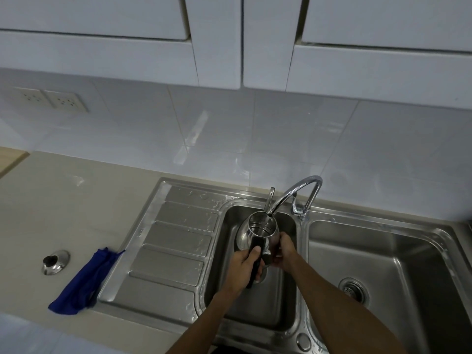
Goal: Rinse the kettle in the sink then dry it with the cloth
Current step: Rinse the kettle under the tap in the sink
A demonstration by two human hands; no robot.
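I had the kettle over the left basin of the sink, mouth up w/ the tap spout right above the opening, probably to catch water; couldn't tell if any was flowing. Left hand was clamped round the black handle, carrying the weight. Right hand was pressed on the body's side, seemingly steadying it. Lid sat on the worktop, off so the inside could rinse. Blue cloth lay just beside it, ready for drying.
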